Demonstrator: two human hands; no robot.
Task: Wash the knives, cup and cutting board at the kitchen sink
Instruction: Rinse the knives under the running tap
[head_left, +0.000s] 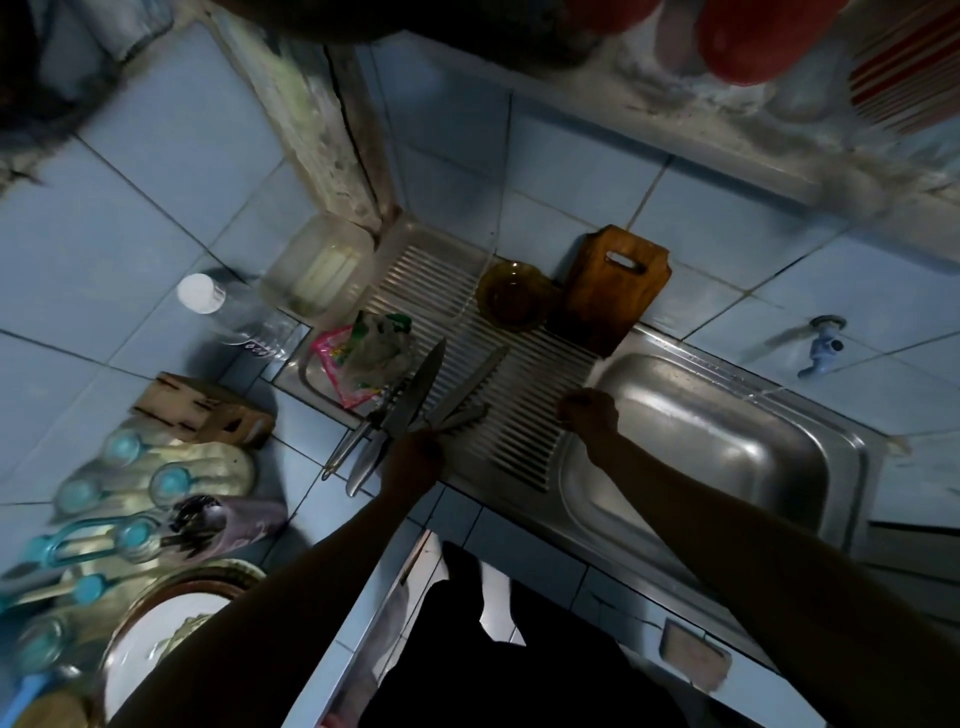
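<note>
Steel sink (727, 447) at centre right, wooden board (608, 286) leaning on the wall above its ribbed drainer, amber cup (514, 296) just left of the board, left hand (415, 457) at centre gripping several knives (421, 389) fanned over the drainer, right hand (589, 410) with fingers curled at the basin's left rim, holding nothing visible

Knives (436, 384) in left hand (413, 457) over ribbed drainboard (524, 410)

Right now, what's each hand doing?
Left hand: grips the knives by their handles, above the drainboard.
Right hand: fingers curled at the sink edge; holding anything, cannot tell.
</note>
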